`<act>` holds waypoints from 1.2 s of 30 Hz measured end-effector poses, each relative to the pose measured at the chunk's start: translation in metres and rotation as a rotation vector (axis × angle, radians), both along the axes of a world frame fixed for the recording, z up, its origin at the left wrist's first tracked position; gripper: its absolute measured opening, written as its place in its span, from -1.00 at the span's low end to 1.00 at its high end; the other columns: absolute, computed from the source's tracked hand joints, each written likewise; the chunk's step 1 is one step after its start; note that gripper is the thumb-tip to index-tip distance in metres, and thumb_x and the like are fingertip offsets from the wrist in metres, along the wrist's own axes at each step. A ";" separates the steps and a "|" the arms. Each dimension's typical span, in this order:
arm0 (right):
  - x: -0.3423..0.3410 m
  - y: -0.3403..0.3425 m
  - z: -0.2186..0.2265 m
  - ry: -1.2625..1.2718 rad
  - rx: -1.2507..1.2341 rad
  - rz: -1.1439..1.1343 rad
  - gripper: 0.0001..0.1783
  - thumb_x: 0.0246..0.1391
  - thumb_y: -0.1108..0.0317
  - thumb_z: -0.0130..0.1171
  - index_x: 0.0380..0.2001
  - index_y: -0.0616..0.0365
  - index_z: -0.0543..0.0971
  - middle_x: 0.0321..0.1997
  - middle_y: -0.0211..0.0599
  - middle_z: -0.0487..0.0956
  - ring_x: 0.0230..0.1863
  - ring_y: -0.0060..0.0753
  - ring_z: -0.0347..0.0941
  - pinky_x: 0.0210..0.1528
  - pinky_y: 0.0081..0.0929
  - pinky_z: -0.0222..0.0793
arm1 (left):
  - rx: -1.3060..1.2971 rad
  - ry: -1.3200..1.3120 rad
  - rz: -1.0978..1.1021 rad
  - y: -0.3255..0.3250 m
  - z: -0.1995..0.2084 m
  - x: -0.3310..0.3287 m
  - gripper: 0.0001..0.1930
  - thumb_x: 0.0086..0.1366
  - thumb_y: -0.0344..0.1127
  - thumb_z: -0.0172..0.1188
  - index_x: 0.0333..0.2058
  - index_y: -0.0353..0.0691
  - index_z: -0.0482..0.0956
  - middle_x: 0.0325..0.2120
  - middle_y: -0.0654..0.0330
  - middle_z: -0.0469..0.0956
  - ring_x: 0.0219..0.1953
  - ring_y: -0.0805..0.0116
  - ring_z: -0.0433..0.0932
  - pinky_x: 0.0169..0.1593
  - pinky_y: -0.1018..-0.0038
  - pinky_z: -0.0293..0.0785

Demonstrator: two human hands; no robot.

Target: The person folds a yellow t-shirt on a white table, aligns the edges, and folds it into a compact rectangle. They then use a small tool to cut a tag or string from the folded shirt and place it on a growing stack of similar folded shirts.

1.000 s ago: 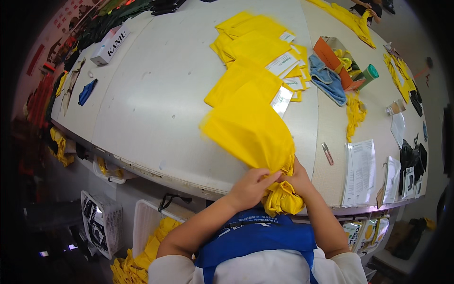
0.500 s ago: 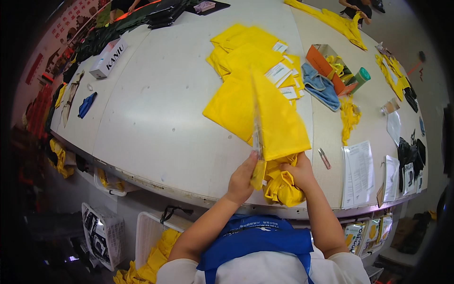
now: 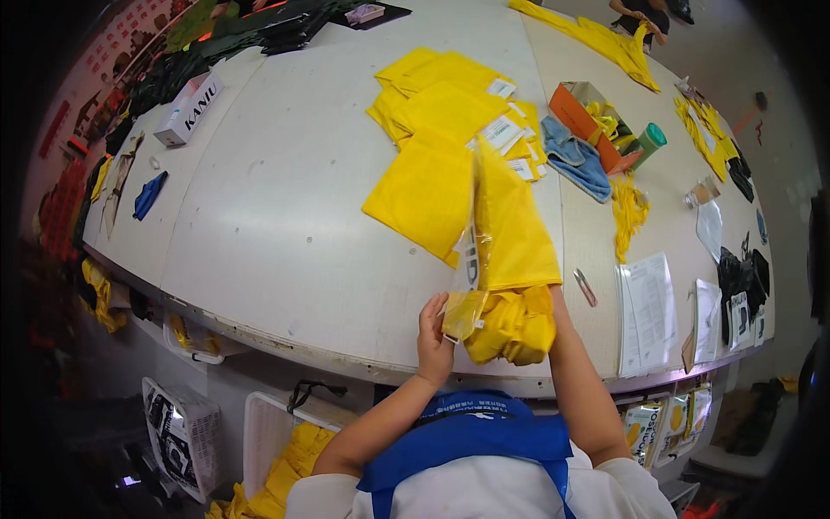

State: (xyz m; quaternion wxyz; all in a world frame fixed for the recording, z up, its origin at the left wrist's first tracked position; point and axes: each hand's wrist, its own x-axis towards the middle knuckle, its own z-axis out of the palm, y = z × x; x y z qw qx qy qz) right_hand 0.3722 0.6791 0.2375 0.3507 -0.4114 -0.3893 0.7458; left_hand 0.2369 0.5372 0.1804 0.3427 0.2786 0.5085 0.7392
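Note:
Close to the table's front edge, my left hand point(image 3: 434, 337) pinches the edge of a clear plastic bag point(image 3: 468, 259) with dark print. A folded yellow sheet point(image 3: 514, 233) stands up inside or against this bag; which, I cannot tell. Below it hangs a crumpled bundle of yellow fabric point(image 3: 514, 327). My right forearm point(image 3: 581, 372) reaches up beside the bundle, and the fingers of that hand are hidden behind the yellow material. Just beyond lies a pile of folded yellow pieces point(image 3: 450, 104), several bearing white labels point(image 3: 501, 134).
Right of the pile are an orange box point(image 3: 575, 108), a blue cloth point(image 3: 575, 160) and a green-lidded container point(image 3: 648, 143). Small snips point(image 3: 585, 287) and paper sheets point(image 3: 647, 311) lie nearer. A white box point(image 3: 190, 108) stands left. Across the table, another person point(image 3: 641, 19) handles yellow fabric.
My left hand has moved slightly left and down, spreading the clear bag's edge outward. My right hand has gone from the fabric bundle to behind the yellow material.

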 end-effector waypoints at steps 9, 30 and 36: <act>-0.017 -0.008 0.014 0.382 -0.248 -0.032 -0.55 0.27 0.15 -0.09 0.15 0.08 0.29 0.03 -0.29 0.46 -0.07 -0.32 0.46 -0.04 -0.38 0.44 | -0.324 0.560 -0.305 0.000 0.001 -0.005 -0.69 0.15 -0.44 0.19 -0.08 -0.23 0.51 -0.18 -0.01 0.57 -0.09 0.04 0.55 -0.11 0.38 0.48; -0.025 -0.041 -0.032 -1.163 1.414 0.295 -0.42 0.05 0.01 0.04 0.09 0.09 0.42 0.21 -0.10 0.36 0.21 0.04 0.24 0.25 -0.04 0.10 | -0.371 -0.615 -0.727 -0.010 -0.016 -0.012 -0.36 0.25 -0.35 0.16 0.25 -0.13 0.06 0.11 0.21 0.31 0.15 0.30 0.33 0.18 0.36 0.30; 0.001 -0.005 -0.051 -1.051 0.864 0.436 -0.50 0.15 0.18 -0.07 0.15 0.10 0.37 0.26 -0.09 0.30 0.27 -0.05 0.16 0.30 -0.30 0.02 | -0.460 -0.638 -0.548 -0.021 -0.016 -0.006 -0.22 0.09 -0.61 0.11 0.27 -0.15 -0.04 0.14 0.12 0.25 0.13 0.22 0.34 0.15 0.36 0.33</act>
